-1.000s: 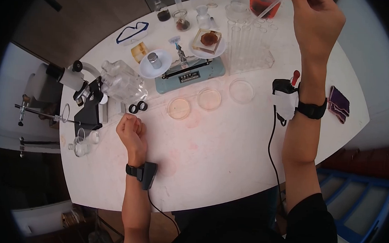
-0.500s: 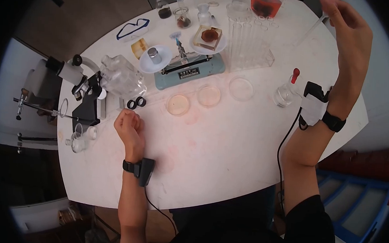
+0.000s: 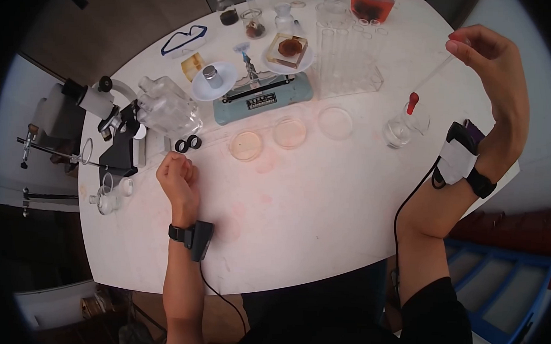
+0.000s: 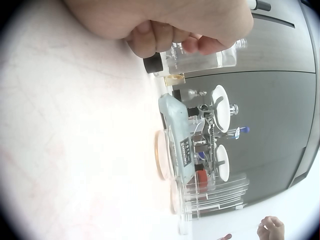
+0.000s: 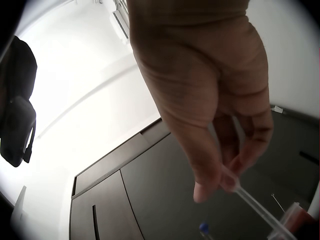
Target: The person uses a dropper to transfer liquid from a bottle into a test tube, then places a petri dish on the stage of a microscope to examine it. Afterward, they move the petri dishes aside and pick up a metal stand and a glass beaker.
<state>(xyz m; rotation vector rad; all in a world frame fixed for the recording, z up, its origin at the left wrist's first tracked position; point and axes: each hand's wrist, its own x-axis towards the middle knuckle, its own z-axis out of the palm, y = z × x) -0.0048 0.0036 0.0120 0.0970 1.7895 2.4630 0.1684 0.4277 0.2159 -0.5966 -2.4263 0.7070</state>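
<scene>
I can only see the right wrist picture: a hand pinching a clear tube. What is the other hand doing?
Observer: The left hand is loosely curled beside two small black rings.
Visitor: And what glass stands near the right hand with the clear tube?
Observer: A small glass vessel with a red bulb at its top.
Visitor: Any dishes?
Observer: Yes, three round clear dishes lie in a row in front of the balance.

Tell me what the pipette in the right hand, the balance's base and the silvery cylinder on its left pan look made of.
Pipette: probably smooth plastic; it is see-through and slightly milky, though glass is possible.
Base: likely painted metal, judging by its even blue-green coat; plastic can't be ruled out.
Cylinder: apparently metal, fairly polished, from its bright grey sheen.
</scene>
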